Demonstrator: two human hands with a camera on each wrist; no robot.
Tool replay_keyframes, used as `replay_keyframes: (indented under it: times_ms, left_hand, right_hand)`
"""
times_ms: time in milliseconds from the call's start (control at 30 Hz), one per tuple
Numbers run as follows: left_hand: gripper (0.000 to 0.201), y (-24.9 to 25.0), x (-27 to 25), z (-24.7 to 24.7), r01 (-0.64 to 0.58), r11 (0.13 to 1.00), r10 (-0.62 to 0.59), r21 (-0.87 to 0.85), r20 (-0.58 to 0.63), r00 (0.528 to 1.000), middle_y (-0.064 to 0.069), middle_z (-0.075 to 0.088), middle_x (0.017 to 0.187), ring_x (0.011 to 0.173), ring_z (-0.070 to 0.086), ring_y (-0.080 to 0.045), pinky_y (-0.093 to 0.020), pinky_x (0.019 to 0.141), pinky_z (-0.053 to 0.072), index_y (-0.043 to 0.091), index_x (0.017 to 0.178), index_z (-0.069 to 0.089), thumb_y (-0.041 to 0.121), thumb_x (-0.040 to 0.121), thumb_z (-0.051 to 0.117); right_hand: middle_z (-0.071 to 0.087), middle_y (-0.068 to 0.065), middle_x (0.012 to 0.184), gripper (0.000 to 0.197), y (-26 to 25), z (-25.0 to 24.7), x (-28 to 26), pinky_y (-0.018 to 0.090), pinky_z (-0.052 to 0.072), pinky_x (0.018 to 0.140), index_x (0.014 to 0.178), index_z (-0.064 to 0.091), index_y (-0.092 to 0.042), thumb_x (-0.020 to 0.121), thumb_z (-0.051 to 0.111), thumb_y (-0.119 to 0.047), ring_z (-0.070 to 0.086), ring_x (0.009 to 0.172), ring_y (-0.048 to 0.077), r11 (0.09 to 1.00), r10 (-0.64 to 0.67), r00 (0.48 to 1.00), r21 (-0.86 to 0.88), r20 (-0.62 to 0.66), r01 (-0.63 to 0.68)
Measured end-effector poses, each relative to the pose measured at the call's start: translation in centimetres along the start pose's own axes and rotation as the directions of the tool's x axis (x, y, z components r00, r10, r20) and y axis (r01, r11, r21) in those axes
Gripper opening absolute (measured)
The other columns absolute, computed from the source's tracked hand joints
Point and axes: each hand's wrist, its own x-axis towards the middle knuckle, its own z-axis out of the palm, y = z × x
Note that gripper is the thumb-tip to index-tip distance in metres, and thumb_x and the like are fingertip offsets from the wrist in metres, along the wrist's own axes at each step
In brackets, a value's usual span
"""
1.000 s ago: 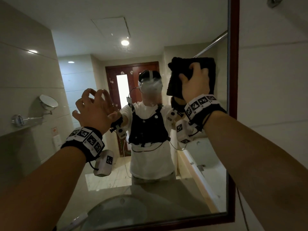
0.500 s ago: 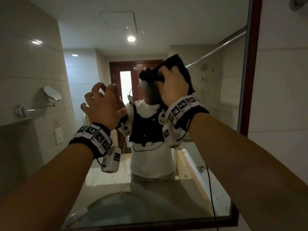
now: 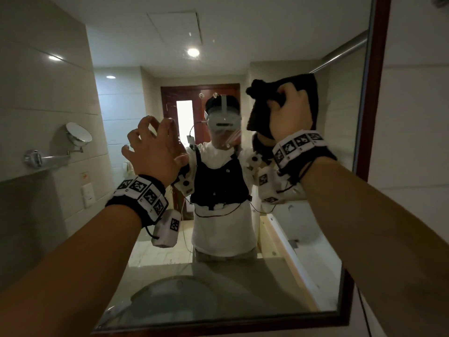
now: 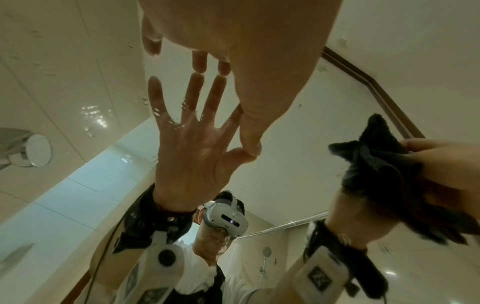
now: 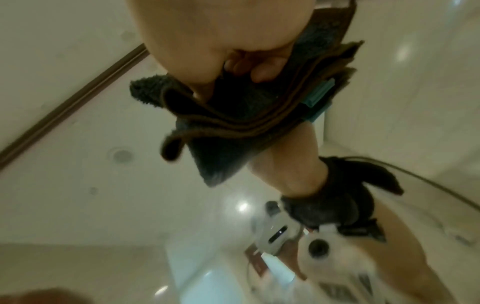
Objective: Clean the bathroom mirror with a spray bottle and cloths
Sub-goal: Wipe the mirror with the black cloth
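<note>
The wall mirror [image 3: 150, 32] fills the head view inside a dark wooden frame [image 3: 373, 113]. My right hand [image 3: 290, 115] grips a folded dark cloth [image 3: 306, 91] and holds it against the glass at the upper right, close to the frame. The right wrist view shows my right hand [image 5: 233, 41] with fingers curled into the cloth [image 5: 233, 115]. My left hand [image 3: 155, 147] is empty, its spread fingertips [image 4: 200, 59] touching the glass left of centre. The cloth [image 4: 374, 168] appears to that hand's right. No spray bottle is in view.
Droplets [image 4: 96, 119] cling to the glass near my left hand. A round magnifying mirror [image 3: 79, 135] on a chrome arm shows at the left. The glass reflects a basin [image 3: 175, 300], a person and a bathtub [image 3: 298, 229]. A tiled wall [image 3: 415, 122] lies right of the frame.
My right hand swept the cloth left across the glass to the centre, then back to the upper right. My left hand kept its place on the mirror.
</note>
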Motion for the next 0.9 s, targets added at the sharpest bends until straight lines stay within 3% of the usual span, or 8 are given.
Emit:
replay_keyframes:
  times_ms: [67, 167, 267, 433, 600, 767, 900]
  left_hand:
    - [0.089, 0.2, -0.1, -0.1, 0.006, 1.000, -0.006, -0.008, -0.003, 1.000, -0.009, 0.025, 0.153, 0.133, 0.032, -0.043, -0.063, 0.101, 0.036, 0.035, 0.141, 0.035, 0.047, 0.067, 0.082]
    - [0.084, 0.5, -0.1, -0.2, 0.006, 1.000, -0.006, 0.004, -0.010, 1.000, -0.011, 0.025, 0.152, 0.132, 0.032, -0.044, -0.064, 0.100, 0.037, 0.032, 0.140, 0.036, 0.040, 0.069, 0.080]
    - [0.084, 0.5, -0.3, -0.4, 0.004, 1.000, -0.005, 0.018, 0.004, 1.000, -0.012, 0.025, 0.153, 0.132, 0.032, -0.045, -0.065, 0.100, 0.036, 0.031, 0.140, 0.035, 0.039, 0.070, 0.081]
    - [0.080, 0.8, -0.6, -1.1, 0.012, 0.999, -0.014, 0.044, 0.041, 0.999, -0.011, 0.024, 0.155, 0.134, 0.030, -0.044, -0.066, 0.101, 0.035, 0.030, 0.142, 0.035, 0.037, 0.073, 0.074]
    - [0.084, 1.3, -0.5, -0.7, 0.046, 0.998, -0.048, 0.044, 0.047, 0.998, -0.011, 0.023, 0.155, 0.135, 0.030, -0.044, -0.066, 0.100, 0.035, 0.030, 0.142, 0.033, 0.031, 0.071, 0.077]
    - [0.088, 1.2, -0.4, -0.6, 0.056, 0.997, -0.058, 0.046, 0.051, 0.997, -0.009, 0.021, 0.155, 0.135, 0.030, -0.042, -0.066, 0.099, 0.035, 0.032, 0.142, 0.031, 0.037, 0.070, 0.082]
    - [0.081, 1.1, -0.4, -1.1, 0.027, 0.996, -0.032, 0.084, 0.066, 0.997, -0.011, 0.021, 0.155, 0.134, 0.030, -0.044, -0.066, 0.099, 0.037, 0.030, 0.144, 0.033, 0.041, 0.076, 0.076]
  right_hand:
    - [0.053, 0.005, 0.115, 0.022, -1.0, 1.3, -2.0, 0.031, 0.042, 0.072, 0.112, 0.058, -0.025, 0.091, 0.059, -0.031, 0.055, 0.091, 0.021, 0.993, -0.113, 0.991, -0.037, 0.070, 0.116]
    - [0.053, 0.005, 0.111, 0.020, -1.7, 3.0, -5.3, 0.035, 0.045, 0.070, 0.108, 0.059, -0.024, 0.089, 0.060, -0.030, 0.055, 0.098, 0.025, 0.937, -0.299, 0.925, -0.112, 0.235, 0.331]
    - [0.053, 0.004, 0.109, 0.020, -1.4, 2.7, -5.3, 0.032, 0.040, 0.069, 0.108, 0.059, -0.023, 0.089, 0.061, -0.029, 0.054, 0.097, 0.024, 0.925, -0.334, 0.904, -0.089, 0.268, 0.368]
    - [0.054, 0.007, 0.112, 0.021, 2.3, -0.4, -1.7, 0.033, 0.046, 0.075, 0.109, 0.059, -0.023, 0.090, 0.061, -0.030, 0.058, 0.095, 0.026, 0.996, -0.092, 0.995, -0.013, 0.045, 0.092]
    - [0.053, 0.010, 0.119, 0.027, 7.7, -4.1, 0.6, 0.028, 0.040, 0.078, 0.117, 0.056, -0.017, 0.093, 0.060, -0.031, 0.056, 0.100, 0.021, 0.983, 0.169, 0.984, 0.084, -0.060, -0.164]
    - [0.050, 0.011, 0.121, 0.029, 9.2, -4.9, 0.5, 0.026, 0.040, 0.075, 0.117, 0.053, -0.015, 0.095, 0.059, -0.031, 0.052, 0.092, 0.018, 0.970, 0.226, 0.971, 0.110, -0.078, -0.217]
    - [0.049, 0.011, 0.122, 0.030, 8.1, -4.6, 0.7, 0.026, 0.040, 0.072, 0.118, 0.051, -0.015, 0.095, 0.058, -0.033, 0.050, 0.086, 0.018, 0.963, 0.261, 0.961, 0.098, -0.089, -0.252]
